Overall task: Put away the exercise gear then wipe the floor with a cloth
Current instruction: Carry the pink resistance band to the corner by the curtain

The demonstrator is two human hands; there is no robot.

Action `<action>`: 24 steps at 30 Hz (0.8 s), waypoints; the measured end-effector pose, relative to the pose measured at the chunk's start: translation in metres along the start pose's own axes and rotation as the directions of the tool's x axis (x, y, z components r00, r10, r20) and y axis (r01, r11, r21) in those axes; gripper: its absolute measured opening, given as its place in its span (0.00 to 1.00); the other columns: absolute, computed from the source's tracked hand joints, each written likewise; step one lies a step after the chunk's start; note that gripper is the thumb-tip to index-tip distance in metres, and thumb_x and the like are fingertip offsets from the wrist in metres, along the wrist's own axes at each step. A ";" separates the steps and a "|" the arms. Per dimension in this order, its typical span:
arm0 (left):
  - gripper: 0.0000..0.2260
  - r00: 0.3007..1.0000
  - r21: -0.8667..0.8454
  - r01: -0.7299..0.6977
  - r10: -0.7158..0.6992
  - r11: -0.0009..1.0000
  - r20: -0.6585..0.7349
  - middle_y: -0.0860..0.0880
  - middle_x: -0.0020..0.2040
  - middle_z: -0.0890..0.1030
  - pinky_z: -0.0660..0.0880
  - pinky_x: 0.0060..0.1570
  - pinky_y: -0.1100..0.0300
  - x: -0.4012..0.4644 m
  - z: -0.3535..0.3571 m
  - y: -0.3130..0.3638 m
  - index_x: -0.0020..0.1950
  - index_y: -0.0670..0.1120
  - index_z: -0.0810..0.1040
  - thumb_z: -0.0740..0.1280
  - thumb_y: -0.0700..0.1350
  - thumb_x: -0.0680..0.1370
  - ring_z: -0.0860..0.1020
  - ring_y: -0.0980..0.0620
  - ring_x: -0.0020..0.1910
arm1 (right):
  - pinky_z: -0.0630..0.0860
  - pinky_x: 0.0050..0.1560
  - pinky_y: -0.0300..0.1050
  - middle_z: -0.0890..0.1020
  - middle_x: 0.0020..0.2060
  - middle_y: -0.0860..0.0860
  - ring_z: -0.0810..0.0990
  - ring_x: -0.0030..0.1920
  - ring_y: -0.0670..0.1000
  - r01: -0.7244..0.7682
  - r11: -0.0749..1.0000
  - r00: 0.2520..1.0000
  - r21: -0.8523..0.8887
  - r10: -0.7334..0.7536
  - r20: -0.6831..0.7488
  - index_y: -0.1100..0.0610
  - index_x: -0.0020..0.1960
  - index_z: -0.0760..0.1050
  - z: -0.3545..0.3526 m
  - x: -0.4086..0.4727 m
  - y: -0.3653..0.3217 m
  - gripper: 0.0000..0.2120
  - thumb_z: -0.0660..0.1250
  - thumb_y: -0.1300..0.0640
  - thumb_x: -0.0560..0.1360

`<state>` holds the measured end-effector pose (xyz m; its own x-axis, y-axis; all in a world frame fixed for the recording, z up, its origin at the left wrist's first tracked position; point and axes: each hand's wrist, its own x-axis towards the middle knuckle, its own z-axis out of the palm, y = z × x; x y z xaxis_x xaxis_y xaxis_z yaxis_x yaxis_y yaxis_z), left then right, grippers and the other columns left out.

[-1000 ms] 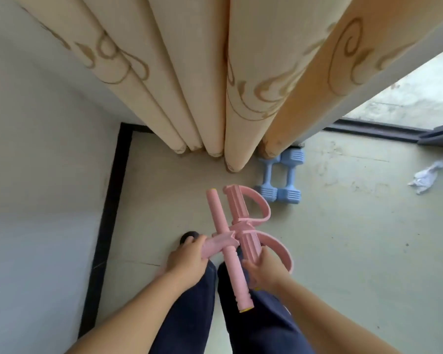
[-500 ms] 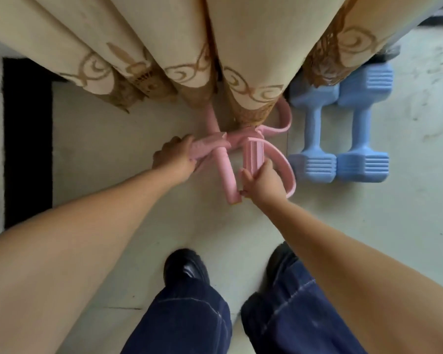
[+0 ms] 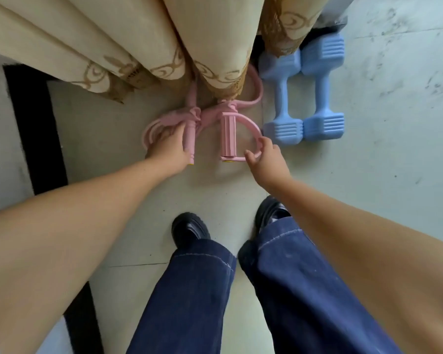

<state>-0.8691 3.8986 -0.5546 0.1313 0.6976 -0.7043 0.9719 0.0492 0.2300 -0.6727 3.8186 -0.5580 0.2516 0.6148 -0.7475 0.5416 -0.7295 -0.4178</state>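
Head view: puller [image 3: 228,135] now lying on floor [image 3: 368,175] under curtain [image 3: 138,42], beside dumbbells [image 3: 302,95]. Left grip [image 3: 168,146] resting open on it; right grip [image 3: 266,157] opening, letting go. Wiping remaining.

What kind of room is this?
Probably a room at home, near a window or glass door: long beige curtains hang to a tiled floor, where blue dumbbells and a pink pedal resistance band lie.
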 end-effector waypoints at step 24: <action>0.26 0.952 -0.012 -0.075 0.068 0.997 -0.299 0.44 0.76 0.56 0.55 0.72 0.43 -0.447 -0.296 0.116 0.77 0.47 0.51 0.54 0.51 0.81 0.59 0.45 0.74 | 0.44 0.75 0.59 0.51 0.77 0.50 0.48 0.77 0.52 0.342 0.708 0.877 -0.618 -0.477 -0.060 0.47 0.77 0.47 -0.238 -0.448 -0.222 0.25 0.47 0.45 0.82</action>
<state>-0.8726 3.8038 -0.0139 0.1322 0.8812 -0.4538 0.9571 0.0056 0.2898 -0.7151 3.7762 -0.0077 0.0107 0.9050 -0.4254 0.9650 -0.1209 -0.2328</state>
